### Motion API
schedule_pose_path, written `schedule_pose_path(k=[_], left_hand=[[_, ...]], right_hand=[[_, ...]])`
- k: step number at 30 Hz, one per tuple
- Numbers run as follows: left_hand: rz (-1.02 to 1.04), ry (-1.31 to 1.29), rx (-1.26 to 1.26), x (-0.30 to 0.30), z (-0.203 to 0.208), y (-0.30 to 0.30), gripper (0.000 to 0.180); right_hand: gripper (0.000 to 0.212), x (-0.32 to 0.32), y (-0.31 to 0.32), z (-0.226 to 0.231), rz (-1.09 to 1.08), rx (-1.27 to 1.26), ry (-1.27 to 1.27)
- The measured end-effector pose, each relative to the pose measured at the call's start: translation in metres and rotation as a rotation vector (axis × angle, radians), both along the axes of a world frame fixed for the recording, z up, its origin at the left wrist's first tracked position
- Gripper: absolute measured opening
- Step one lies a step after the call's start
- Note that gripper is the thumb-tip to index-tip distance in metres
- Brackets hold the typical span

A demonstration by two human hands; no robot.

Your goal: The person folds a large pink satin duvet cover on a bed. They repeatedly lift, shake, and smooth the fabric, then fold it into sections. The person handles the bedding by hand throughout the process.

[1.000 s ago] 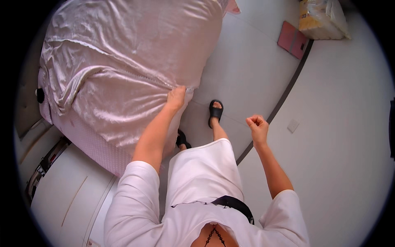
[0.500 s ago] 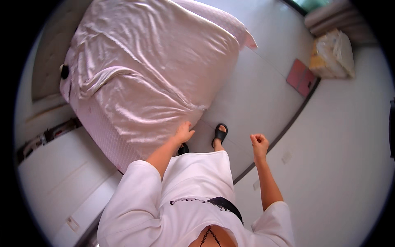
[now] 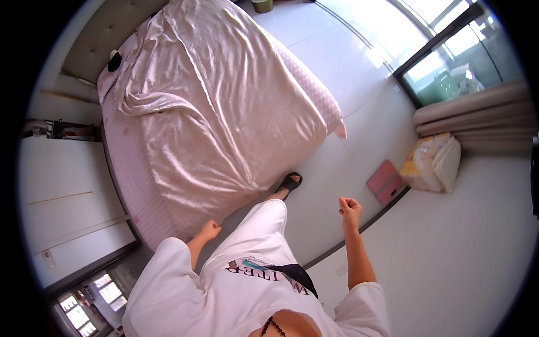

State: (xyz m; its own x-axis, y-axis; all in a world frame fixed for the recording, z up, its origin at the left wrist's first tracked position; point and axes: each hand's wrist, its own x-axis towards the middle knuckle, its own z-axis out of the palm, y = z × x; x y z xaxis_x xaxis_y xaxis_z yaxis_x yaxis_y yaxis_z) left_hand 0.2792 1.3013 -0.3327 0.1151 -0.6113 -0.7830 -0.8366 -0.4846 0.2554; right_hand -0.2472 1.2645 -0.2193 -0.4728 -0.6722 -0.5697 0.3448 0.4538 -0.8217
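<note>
A large bed is spread with a shiny pale pink blanket (image 3: 241, 101), wrinkled and folded over toward the headboard side. Under it shows a quilted pink sheet (image 3: 126, 151) along the near left edge. My left hand (image 3: 209, 230) is beside the bed's near edge with its fingers curled in and nothing visible in them. Whether it touches the blanket I cannot tell. Out to the right, my right hand (image 3: 350, 212) hangs above the floor by the wall, fingers bent into a loose fist, holding nothing that shows. One foot in a black slipper (image 3: 290, 182) is stepping forward beside the bed.
White cabinets (image 3: 73, 185) stand left of the bed. Against the right wall are a pink flat square object (image 3: 386, 182) and a plastic-wrapped package (image 3: 432, 163). Beyond it hangs a brown curtain (image 3: 477, 109) beside a glass sliding door (image 3: 443, 62). A green bin (image 3: 262, 5) is at the far end.
My view has shifted forward, bringing the glass door and far floor into sight. My left hand has drawn back, its fingers curling. My right hand stays raised and closed.
</note>
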Motion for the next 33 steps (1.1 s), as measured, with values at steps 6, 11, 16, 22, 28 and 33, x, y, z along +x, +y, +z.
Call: schedule_pose_path(k=[6, 11, 16, 22, 28, 33], left_hand=[[0.013, 0.013, 0.177, -0.076, -0.016, -0.045, 0.026], [0.191, 0.185, -0.157, -0.204, -0.029, -0.164, 0.024], [0.313, 0.395, -0.237, -0.33, 0.05, -0.284, 0.024], [0.365, 0.218, -0.3, -0.41, 0.007, -0.348, 0.025], [0.433, 0.257, 0.048, -0.504, 0.011, -0.353, 0.028], [0.476, 0.265, 0.0, -0.539, 0.017, -0.367, 0.028]], right_hand=[[0.014, -0.088, -0.103, 0.047, 0.092, -0.002, 0.037], [0.016, -0.176, -0.202, 0.104, 0.197, -0.087, 0.14], [0.016, -0.258, -0.285, 0.115, 0.224, -0.187, 0.108], [0.015, -0.377, -0.367, 0.103, 0.318, -0.131, 0.123], [0.015, -0.48, -0.456, 0.1, 0.411, -0.118, 0.133], [0.016, -0.507, -0.545, 0.101, 0.504, -0.103, 0.127]])
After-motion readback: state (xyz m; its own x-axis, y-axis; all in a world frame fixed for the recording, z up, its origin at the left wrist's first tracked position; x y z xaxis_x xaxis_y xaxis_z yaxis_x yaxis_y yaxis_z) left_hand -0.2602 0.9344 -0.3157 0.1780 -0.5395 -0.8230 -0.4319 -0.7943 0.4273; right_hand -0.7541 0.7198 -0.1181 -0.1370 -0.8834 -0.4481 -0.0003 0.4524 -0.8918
